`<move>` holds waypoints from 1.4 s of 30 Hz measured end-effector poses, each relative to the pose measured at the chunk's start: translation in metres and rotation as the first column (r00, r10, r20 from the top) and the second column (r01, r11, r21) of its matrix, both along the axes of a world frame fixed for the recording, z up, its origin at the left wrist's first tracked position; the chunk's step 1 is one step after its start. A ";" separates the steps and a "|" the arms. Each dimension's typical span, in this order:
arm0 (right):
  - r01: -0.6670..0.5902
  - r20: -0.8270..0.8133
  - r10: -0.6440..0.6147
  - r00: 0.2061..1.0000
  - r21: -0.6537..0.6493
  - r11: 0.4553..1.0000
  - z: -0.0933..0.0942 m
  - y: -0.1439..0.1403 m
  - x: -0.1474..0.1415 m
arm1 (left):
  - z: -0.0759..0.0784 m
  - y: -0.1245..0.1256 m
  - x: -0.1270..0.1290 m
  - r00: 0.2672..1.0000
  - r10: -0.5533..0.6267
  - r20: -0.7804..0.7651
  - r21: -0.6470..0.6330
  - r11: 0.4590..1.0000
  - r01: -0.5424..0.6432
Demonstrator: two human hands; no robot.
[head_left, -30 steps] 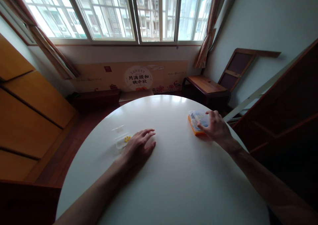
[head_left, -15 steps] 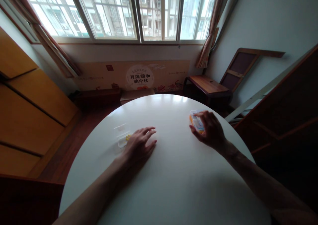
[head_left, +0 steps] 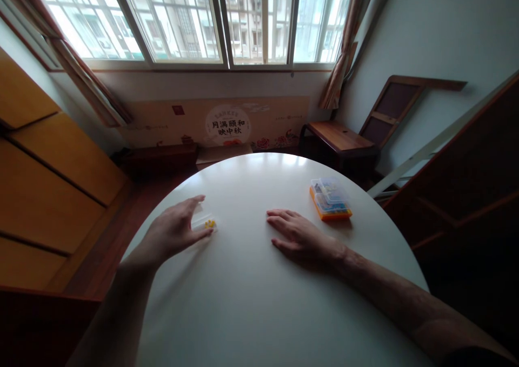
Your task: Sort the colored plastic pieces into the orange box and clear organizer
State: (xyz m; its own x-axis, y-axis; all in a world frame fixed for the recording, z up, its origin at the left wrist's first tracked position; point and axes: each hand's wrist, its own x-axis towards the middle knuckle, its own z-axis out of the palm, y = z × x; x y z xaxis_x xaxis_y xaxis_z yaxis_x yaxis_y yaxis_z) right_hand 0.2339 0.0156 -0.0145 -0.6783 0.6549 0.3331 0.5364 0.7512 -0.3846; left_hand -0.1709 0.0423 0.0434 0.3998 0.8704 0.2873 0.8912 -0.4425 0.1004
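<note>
On the left of the white round table (head_left: 243,291), a small clear plastic box (head_left: 213,226) holds several tiny yellow pieces (head_left: 210,224). My left hand (head_left: 172,231) reaches around its left side, thumb and fingers spread apart. The thumb lies at the box's near edge; whether it touches I cannot tell. Part of the box is hidden behind this hand. Near the middle, my right hand (head_left: 298,234) is low over the tabletop, fingers stretched out, holding nothing. Beyond it, to the right, sits an orange case (head_left: 336,215) topped by clear plastic lids or trays (head_left: 330,191).
The table's curved far edge faces a long printed cardboard panel (head_left: 279,124) under the window (head_left: 259,21). A wooden chair (head_left: 340,137) stands beyond at the right. Yellow-brown cabinets (head_left: 52,178) line the left side.
My right hand has left the orange case and moved left and nearer to the middle. My left hand has shifted left, from the small clear box's right side to its left.
</note>
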 end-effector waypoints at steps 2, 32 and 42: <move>0.011 -0.003 -0.011 1.000 0.000 1.000 0.000 -0.001 0.000 | -0.001 -0.001 -0.003 1.000 0.023 -0.003 -0.031 0.999 -0.023; 0.070 -0.069 -0.077 0.995 -0.097 0.993 0.017 -0.010 -0.003 | -0.044 -0.007 0.101 0.815 -0.492 0.305 0.076 0.866 0.494; 0.134 -0.220 -0.143 0.965 -0.057 0.989 0.010 0.006 -0.022 | -0.050 -0.010 0.101 0.798 -0.403 0.448 0.018 0.896 0.443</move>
State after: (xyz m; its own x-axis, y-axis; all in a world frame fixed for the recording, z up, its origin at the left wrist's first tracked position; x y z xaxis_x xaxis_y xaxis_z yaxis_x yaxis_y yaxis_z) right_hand 0.2124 0.0213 -0.0041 -0.4918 0.7535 0.4363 0.5315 0.6567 -0.5351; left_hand -0.0699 0.0324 -0.0069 0.5870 0.6719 0.4516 0.4740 -0.7375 0.4811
